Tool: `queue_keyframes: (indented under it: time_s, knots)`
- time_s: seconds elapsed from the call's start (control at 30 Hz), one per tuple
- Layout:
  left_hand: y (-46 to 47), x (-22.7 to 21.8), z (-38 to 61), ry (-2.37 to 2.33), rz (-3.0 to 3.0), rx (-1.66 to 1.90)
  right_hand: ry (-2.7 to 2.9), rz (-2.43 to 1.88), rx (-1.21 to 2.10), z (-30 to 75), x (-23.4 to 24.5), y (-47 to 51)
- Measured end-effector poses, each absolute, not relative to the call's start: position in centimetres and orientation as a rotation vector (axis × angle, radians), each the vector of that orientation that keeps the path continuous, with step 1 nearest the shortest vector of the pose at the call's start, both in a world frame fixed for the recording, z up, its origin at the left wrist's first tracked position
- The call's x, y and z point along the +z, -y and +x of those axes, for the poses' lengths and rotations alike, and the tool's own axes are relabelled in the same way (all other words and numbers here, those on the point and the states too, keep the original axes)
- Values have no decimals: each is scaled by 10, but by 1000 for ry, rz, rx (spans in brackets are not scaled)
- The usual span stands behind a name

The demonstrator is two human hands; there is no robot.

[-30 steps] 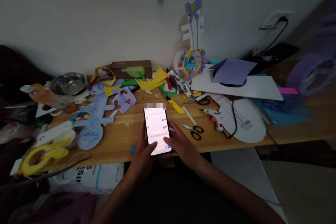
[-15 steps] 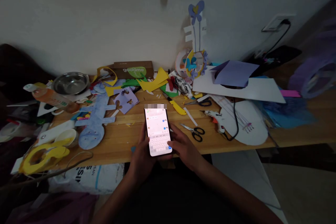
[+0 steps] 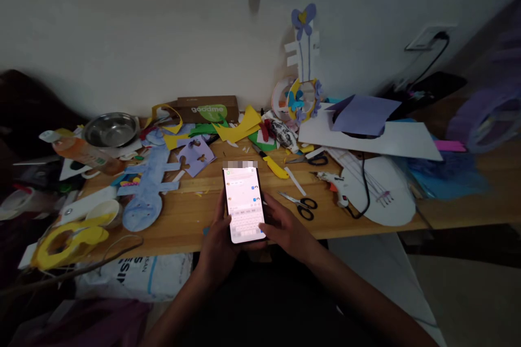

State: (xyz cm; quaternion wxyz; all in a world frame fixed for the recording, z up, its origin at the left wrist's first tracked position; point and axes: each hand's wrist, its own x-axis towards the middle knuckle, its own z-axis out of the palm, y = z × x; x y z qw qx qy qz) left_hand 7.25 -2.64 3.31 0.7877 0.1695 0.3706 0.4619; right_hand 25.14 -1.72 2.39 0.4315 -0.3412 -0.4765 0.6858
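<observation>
A lit smartphone [image 3: 244, 200] is held upright between both hands at the table's front edge, its screen showing a chat with a keyboard. My left hand [image 3: 217, 241] is closed round its left side, thumb at the keyboard's edge. From the right, my right hand [image 3: 287, 227] grips the other side, its thumb over the lower right of the keys. The fingers behind the phone are mostly hidden. Scissors with black handles [image 3: 306, 208] lie just right of my right hand, and a white hot glue gun [image 3: 336, 187] rests beyond them.
Blue-painted cutouts [image 3: 142, 209], yellow tape [image 3: 52, 244], a metal bowl [image 3: 112, 130] and a drink bottle [image 3: 83, 153] crowd the left. At the back stand a brown box [image 3: 209, 109] and a paper guitar shape [image 3: 303, 59]. A yellow-handled knife [image 3: 275, 167] lies mid-table; white board [image 3: 407, 138] sits right.
My right thumb has shifted slightly down and left over the keyboard. The phone stays in both hands, and the things on the table have not moved.
</observation>
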Motion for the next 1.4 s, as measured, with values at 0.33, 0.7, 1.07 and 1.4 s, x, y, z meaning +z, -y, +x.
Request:
queue_keyframes:
  time_s: [0.33,0.7,1.07,1.4]
  knots:
    - [26,31,73,-797,329,997,1186,-819,1743,254,24,16]
    - [28,18,78,-777,350,1005,1410,-1119,1286,248,26,13]
    - [28,23,79,-750,351,959,1418,-974,1481,266,20,24]
    - [31,20,77,-703,407,977,992,-888,1724,248,3,31]
